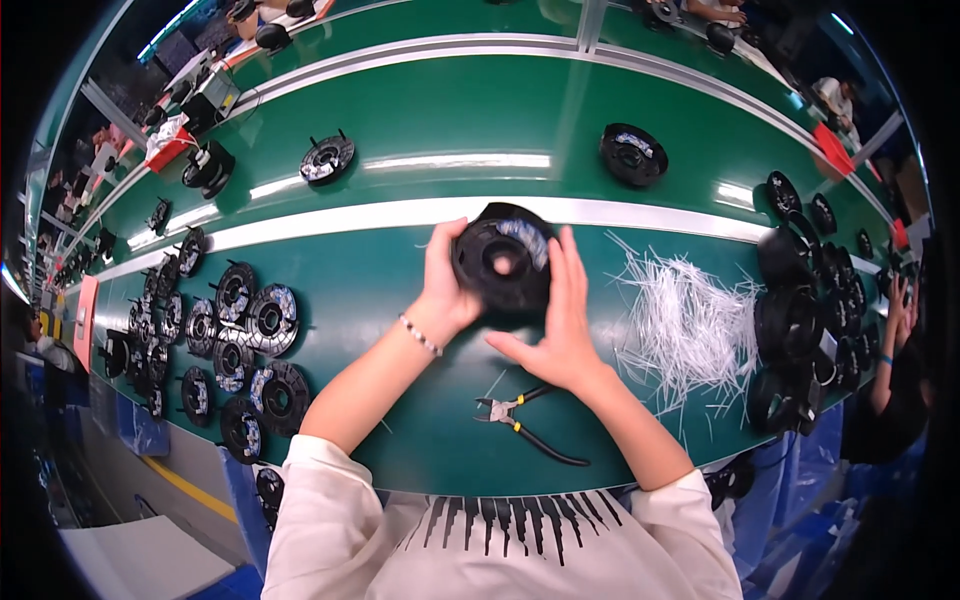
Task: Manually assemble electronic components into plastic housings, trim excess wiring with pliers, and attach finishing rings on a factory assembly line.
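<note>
Above the middle of the bench, a black round housing with a curved circuit board is tilted toward me, slightly blurred. My left hand grips its left side. My right hand lies along its right side, fingers stretched upward and thumb spread out below; whether it bears any weight I cannot tell. Below the hands, diagonal cutters with black and yellow handles rest on the green bench. To the right of my right hand lies a loose heap of thin white plastic strips.
Several black round parts with circuit boards crowd the bench's left side. Black housings are stacked at the right edge. Past the white strip lie a round part and another housing. A co-worker's hand shows at far right.
</note>
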Action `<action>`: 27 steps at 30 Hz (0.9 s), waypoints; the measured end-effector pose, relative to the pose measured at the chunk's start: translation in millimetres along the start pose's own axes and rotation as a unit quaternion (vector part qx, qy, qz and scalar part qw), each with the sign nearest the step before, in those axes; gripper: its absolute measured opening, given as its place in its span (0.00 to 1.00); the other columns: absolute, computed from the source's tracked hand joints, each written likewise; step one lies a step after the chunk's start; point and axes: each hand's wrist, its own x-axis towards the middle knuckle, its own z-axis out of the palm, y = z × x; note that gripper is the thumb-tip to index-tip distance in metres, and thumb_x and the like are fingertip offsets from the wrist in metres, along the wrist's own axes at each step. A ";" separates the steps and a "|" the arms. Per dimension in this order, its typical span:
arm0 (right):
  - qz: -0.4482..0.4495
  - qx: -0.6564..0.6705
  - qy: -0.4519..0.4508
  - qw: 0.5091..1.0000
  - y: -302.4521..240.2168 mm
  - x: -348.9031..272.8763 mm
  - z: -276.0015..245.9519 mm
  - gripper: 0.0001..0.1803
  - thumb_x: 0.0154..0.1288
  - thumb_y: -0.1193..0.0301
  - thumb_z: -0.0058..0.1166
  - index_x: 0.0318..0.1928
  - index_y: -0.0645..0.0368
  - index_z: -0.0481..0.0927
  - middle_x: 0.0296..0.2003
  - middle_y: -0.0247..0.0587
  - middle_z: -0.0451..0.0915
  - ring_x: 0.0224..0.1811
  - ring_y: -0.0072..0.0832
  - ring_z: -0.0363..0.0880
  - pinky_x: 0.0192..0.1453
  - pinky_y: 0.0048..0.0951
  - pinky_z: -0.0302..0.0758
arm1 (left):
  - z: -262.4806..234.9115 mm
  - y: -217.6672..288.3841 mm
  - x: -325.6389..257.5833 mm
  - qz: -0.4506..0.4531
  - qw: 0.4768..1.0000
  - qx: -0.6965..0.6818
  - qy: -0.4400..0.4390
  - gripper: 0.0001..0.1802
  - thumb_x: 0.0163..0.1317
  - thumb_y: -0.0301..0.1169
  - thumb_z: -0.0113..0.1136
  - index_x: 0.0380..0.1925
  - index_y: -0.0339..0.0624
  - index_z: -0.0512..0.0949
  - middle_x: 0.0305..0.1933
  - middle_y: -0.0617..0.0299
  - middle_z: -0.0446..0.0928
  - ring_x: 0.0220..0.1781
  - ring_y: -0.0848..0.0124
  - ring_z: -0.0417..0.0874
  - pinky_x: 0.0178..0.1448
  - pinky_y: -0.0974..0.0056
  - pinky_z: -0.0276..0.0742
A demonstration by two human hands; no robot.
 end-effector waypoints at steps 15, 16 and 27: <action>0.267 -0.473 0.413 0.731 68.2 -180.4 -217.6 0.26 0.41 0.67 0.65 0.43 0.63 0.73 0.44 0.44 0.70 0.46 0.40 0.67 0.50 0.37 0.64 | -113.2 183.4 233.7 0.391 0.800 0.429 0.152 0.16 0.56 0.25 0.55 0.45 0.33 0.73 0.47 0.55 0.74 0.46 0.68 0.75 0.51 0.67 0.70; 0.296 -0.481 0.409 0.716 75.9 -189.9 -220.9 0.26 0.42 0.66 0.65 0.44 0.63 0.73 0.44 0.43 0.71 0.46 0.40 0.67 0.50 0.36 0.65 | -105.0 183.0 231.5 0.451 0.690 0.545 0.154 0.16 0.56 0.27 0.56 0.45 0.36 0.74 0.48 0.55 0.74 0.47 0.66 0.75 0.51 0.66 0.70; 0.184 -0.481 0.438 0.736 65.9 -185.2 -221.5 0.12 0.61 0.67 0.52 0.30 0.65 0.78 0.22 0.46 0.78 0.22 0.32 0.74 0.30 0.32 0.71 | -103.8 211.3 137.7 0.201 0.414 0.813 0.357 0.25 0.48 0.43 0.53 0.40 0.33 0.73 0.46 0.37 0.70 0.46 0.47 0.75 0.49 0.53 0.72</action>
